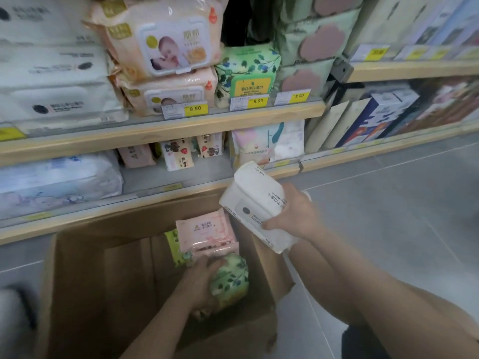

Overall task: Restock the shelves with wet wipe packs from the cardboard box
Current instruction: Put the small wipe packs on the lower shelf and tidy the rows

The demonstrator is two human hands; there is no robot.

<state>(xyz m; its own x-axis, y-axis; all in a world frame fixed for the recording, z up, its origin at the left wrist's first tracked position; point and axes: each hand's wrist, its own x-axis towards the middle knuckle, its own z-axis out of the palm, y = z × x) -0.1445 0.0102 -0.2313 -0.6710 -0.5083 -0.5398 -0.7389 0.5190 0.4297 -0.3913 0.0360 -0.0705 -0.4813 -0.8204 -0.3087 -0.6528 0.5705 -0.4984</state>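
Note:
An open cardboard box (77, 281) stands on the floor below the shelves. My left hand (201, 278) is down inside it, gripping a green leaf-print wet wipe pack (230, 278). Pink packs (207, 231) and a yellow-green pack (173, 244) stand upright at the box's far wall. My right hand (295, 216) holds a white wet wipe pack (256, 200) above the box's right flap, tilted, in front of the lower shelf edge. On the upper shelf (181, 125), one matching green leaf-print pack (246, 71) sits between peach baby packs (166, 42) and pale green packs.
White packs (51, 81) fill the upper shelf's left. The lower shelf (155, 193) holds a bluish bundle (57, 180) at left and small pink packs at the back. Boxed goods (383, 115) fill a shelf unit at right. Grey tiled floor (388, 216) lies right of the box.

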